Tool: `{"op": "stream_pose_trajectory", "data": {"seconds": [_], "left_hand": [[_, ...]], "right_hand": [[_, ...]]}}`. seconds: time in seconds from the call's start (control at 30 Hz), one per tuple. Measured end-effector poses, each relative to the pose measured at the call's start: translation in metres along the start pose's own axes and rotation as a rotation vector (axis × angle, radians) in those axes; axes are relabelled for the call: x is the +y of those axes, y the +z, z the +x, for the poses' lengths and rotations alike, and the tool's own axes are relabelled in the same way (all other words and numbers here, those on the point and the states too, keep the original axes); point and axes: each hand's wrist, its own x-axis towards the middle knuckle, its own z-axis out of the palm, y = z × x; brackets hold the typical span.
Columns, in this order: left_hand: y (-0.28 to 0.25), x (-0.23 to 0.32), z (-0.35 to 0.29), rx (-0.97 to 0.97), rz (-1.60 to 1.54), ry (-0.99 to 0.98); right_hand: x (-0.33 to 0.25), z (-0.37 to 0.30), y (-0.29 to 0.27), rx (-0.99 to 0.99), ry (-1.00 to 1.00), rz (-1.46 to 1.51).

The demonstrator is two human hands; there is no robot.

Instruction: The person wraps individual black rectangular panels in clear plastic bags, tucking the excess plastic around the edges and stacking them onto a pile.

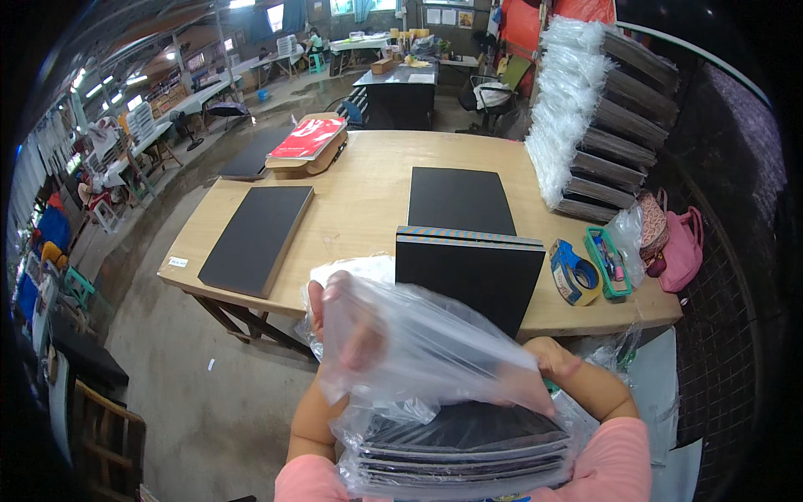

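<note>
A clear plastic bag [427,335] is stretched between my two hands above the near edge of the table. My left hand [355,330] shows blurrily through the film, its fingers closed on the bag's left side. At the other end, my right hand [552,360] pinches the bag's right edge. Just beyond the bag, a black book-like slab [468,272] stands upright, with a striped edge on top. Behind it lies a flat black panel [460,199]. Close to my body is a stack of black panels in clear plastic [460,456].
On the table [368,184], a thick black slab [255,238] lies left, with a red-covered packet [309,138] farther back. To the right are a tape dispenser [575,274] and a green tray [608,263] of pens. A tall stack of plastic-wrapped panels [619,109] stands back right, near a pink bag [683,249].
</note>
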Motion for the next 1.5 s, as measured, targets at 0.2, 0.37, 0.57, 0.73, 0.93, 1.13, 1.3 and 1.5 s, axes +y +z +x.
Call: {"op": "stream_pose_trajectory", "data": {"seconds": [0.2, 0.37, 0.57, 0.73, 0.93, 1.13, 1.3, 1.5], "left_hand": [[-0.026, 0.046, -0.033, 0.38, 1.148, -0.322], [-0.046, 0.001, 0.01, 0.676, 2.485, -0.186], [-0.024, 0.006, 0.005, 0.265, 3.028, -0.168], [-0.042, 0.009, 0.007, 0.279, 2.966, -0.146], [-0.062, 0.006, 0.008, 0.334, 2.972, -0.206], [-0.064, 0.008, 0.009, 0.346, 3.006, -0.168], [-0.065, 0.012, 0.011, 0.25, 3.058, -0.049], [-0.069, 0.012, 0.012, 0.21, 3.053, -0.011]], "right_hand": [[0.011, -0.058, 0.054, 1.327, -0.389, -0.096], [-0.007, -0.068, 0.01, 2.035, 0.178, -1.191], [-0.03, -0.035, -0.002, 1.788, 0.275, -1.968], [-0.025, -0.031, -0.01, 1.829, 0.29, -1.98], [-0.03, -0.033, -0.019, 1.813, 0.382, -1.997], [-0.03, -0.037, -0.023, 1.802, 0.309, -1.99], [-0.028, -0.033, -0.021, 1.762, 0.284, -2.03], [-0.026, -0.035, -0.021, 1.769, 0.283, -2.002]]}}
